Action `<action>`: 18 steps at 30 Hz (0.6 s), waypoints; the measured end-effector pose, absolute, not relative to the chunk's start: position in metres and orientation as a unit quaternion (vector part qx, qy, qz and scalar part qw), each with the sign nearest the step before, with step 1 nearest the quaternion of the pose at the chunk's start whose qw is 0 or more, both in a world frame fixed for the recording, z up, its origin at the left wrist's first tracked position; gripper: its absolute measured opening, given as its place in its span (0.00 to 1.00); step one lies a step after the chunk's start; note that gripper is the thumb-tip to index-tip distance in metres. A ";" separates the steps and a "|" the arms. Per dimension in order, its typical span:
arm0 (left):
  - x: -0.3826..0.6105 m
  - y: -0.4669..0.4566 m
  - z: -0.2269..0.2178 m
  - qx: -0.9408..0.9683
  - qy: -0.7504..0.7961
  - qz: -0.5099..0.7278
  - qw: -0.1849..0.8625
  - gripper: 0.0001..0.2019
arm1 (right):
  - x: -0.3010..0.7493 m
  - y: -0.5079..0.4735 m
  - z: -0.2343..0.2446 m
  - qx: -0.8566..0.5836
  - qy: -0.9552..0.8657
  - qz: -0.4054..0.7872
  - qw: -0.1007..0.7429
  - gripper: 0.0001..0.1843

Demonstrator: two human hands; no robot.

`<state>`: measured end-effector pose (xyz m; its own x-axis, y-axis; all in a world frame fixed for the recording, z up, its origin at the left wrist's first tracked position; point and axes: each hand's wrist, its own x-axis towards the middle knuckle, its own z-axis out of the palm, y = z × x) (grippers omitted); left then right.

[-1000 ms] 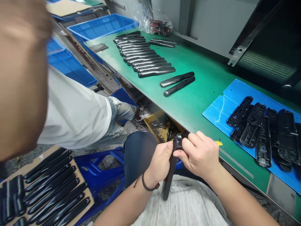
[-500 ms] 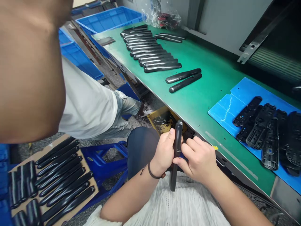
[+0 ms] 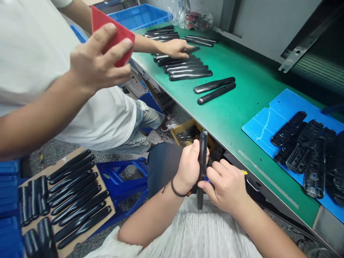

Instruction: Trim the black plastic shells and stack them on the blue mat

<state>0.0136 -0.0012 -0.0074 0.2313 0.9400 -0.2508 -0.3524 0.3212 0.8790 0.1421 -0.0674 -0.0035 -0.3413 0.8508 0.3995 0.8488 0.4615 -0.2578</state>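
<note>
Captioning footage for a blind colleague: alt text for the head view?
A person's left hand holds a glossy black part upright while the right hand works at it. Similar parts lie in rows on a green workbench; a co-worker's hand holds a red pad.

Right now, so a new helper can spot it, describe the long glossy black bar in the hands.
Start at the green bench top and drop to its near edge. There a left hand with a cord bracelet grips the glossy black bar upright, right hand beside it. Every other bar lies flat.
</note>
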 end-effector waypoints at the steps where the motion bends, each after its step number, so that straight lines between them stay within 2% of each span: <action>1: 0.014 -0.001 -0.007 0.354 0.412 0.462 0.702 0.32 | 0.142 -0.068 -0.003 -0.519 -0.819 0.004 0.243 0.32; 11: 0.011 0.015 -0.001 0.275 0.392 0.476 0.738 0.32 | 0.136 -0.074 -0.006 -0.491 -0.842 0.036 0.219 0.29; 18: 0.001 0.038 0.002 0.226 0.383 0.482 0.755 0.30 | 0.131 -0.078 -0.006 -0.468 -0.862 0.077 0.178 0.32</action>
